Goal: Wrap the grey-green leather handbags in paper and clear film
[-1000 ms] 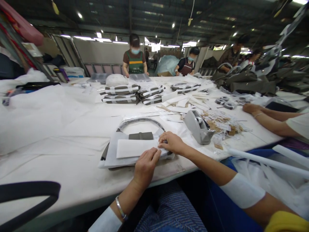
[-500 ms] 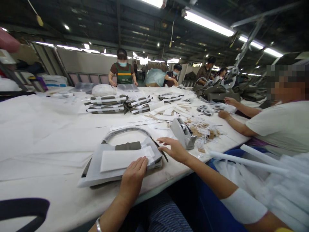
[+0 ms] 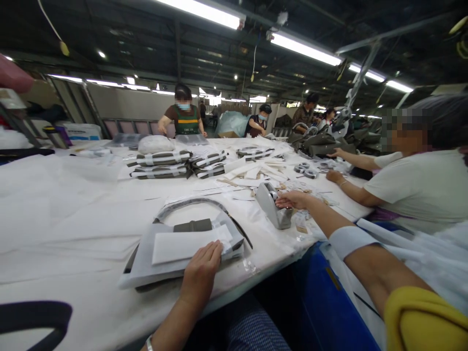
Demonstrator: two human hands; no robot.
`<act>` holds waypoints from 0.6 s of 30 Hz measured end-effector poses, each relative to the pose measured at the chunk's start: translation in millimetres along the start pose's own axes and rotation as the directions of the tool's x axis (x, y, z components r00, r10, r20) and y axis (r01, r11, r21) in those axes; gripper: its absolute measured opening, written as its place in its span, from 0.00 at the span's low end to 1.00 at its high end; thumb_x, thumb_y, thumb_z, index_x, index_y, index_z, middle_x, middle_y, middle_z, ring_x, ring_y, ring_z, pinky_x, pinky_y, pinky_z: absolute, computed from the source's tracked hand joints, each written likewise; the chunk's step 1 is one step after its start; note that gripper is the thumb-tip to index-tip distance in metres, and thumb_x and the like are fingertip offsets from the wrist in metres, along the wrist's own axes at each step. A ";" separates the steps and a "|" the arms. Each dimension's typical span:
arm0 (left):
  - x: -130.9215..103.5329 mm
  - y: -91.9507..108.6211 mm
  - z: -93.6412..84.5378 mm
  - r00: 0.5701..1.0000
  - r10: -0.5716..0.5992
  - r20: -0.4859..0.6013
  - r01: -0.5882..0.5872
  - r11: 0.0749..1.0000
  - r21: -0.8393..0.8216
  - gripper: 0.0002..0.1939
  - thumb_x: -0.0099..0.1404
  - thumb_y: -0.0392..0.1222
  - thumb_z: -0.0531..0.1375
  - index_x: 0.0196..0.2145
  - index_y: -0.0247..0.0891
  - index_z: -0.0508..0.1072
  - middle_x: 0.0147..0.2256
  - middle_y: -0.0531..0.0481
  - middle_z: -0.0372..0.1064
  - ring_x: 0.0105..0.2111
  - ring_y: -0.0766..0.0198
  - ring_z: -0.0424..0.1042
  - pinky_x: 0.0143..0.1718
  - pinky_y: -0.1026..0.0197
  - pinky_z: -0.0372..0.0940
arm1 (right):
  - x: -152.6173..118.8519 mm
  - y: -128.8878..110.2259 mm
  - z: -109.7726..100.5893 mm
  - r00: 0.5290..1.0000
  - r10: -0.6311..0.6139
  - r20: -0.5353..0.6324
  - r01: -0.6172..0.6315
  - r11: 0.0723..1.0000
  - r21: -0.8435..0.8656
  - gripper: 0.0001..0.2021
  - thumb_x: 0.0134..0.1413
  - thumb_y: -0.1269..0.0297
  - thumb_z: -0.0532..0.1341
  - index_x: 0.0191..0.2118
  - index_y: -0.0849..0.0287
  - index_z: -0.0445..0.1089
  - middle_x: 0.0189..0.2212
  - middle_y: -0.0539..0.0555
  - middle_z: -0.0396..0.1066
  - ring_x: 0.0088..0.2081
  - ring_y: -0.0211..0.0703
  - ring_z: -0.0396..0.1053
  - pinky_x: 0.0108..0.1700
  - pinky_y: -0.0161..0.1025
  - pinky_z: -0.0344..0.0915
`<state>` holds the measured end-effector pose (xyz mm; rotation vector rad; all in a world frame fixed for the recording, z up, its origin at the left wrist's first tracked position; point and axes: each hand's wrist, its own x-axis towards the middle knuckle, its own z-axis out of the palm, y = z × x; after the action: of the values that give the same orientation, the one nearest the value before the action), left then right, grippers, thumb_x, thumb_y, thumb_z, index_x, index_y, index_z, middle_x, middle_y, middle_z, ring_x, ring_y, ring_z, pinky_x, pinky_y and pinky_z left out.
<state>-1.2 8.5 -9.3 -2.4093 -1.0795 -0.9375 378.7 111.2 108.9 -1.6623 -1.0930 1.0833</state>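
Note:
My left hand (image 3: 203,265) lies flat, fingers stretched out, on a white foam strip (image 3: 183,246) and clear tape near its right end. Under the strip is a grey handbag (image 3: 137,258), mostly covered by a translucent white sheet (image 3: 141,270). Its wrapped handle (image 3: 190,201) arches away from me, and a dark grey flap (image 3: 193,225) shows beyond the strip. My right hand (image 3: 294,200) reaches over a grey tape dispenser (image 3: 268,207), its stretched fingers at the tape roll. Whether the fingertips pinch any tape is too small to make out.
Wrapped bags (image 3: 161,165) lie stacked farther back, near paper scraps (image 3: 252,170) and tape rolls (image 3: 305,170). A co-worker (image 3: 417,180) sits on the right; another person (image 3: 185,119) stands opposite. A blue bin (image 3: 329,302) stands beside the table's near edge. A black strap (image 3: 36,312) lies near left.
My right hand has moved away from the bag's right edge, rightward and farther back, to the tape dispenser. My left hand stays on the foam strip. The view has shifted slightly.

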 end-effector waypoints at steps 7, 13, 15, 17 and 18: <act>1.5 1.0 -1.6 1.000 -0.006 -0.001 0.006 1.000 -0.014 0.16 0.68 0.29 0.54 0.51 0.35 0.72 0.50 0.43 0.75 0.48 0.53 0.75 0.49 0.52 0.71 | -20.5 -23.0 -20.6 0.996 0.092 -0.007 -0.090 0.991 0.099 0.13 0.62 0.58 0.62 0.36 0.66 0.72 0.32 0.63 0.78 0.31 0.42 0.77 0.34 0.33 0.77; -0.4 1.6 -0.9 1.000 -0.030 -0.001 0.030 0.999 -0.043 0.18 0.67 0.28 0.54 0.52 0.37 0.72 0.51 0.43 0.75 0.49 0.53 0.75 0.51 0.52 0.70 | -81.4 5.6 -36.3 0.997 0.045 -0.064 -0.035 0.988 0.148 0.13 0.60 0.58 0.65 0.36 0.67 0.75 0.41 0.67 0.78 0.37 0.45 0.78 0.39 0.35 0.78; -1.4 1.2 -0.5 1.000 -0.025 -0.004 0.025 0.999 -0.043 0.19 0.67 0.28 0.53 0.53 0.38 0.71 0.51 0.44 0.75 0.50 0.53 0.74 0.52 0.52 0.70 | -95.9 30.8 -29.6 0.994 0.021 -0.103 -0.006 0.989 0.145 0.13 0.56 0.57 0.67 0.35 0.66 0.76 0.40 0.66 0.78 0.38 0.46 0.78 0.40 0.36 0.78; -2.1 0.7 -0.2 1.000 -0.022 -0.007 0.021 0.999 -0.040 0.19 0.67 0.29 0.53 0.53 0.38 0.71 0.51 0.44 0.75 0.50 0.52 0.74 0.52 0.52 0.70 | -100.9 56.4 -18.6 0.987 -0.016 -0.163 0.040 0.988 0.148 0.13 0.53 0.57 0.69 0.34 0.64 0.76 0.38 0.64 0.78 0.36 0.45 0.78 0.40 0.37 0.78; -2.3 0.5 -0.2 1.000 -0.020 -0.009 0.019 0.999 -0.038 0.19 0.67 0.29 0.53 0.53 0.38 0.71 0.51 0.44 0.75 0.50 0.52 0.74 0.52 0.52 0.70 | -100.0 67.5 -12.7 0.980 -0.033 -0.195 0.063 0.987 0.148 0.13 0.52 0.56 0.70 0.33 0.63 0.76 0.36 0.62 0.79 0.34 0.44 0.78 0.39 0.37 0.79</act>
<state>-2.0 6.8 -10.7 -2.4265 -1.0934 -0.9831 380.8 -3.4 69.1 -1.5738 -0.8976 0.9306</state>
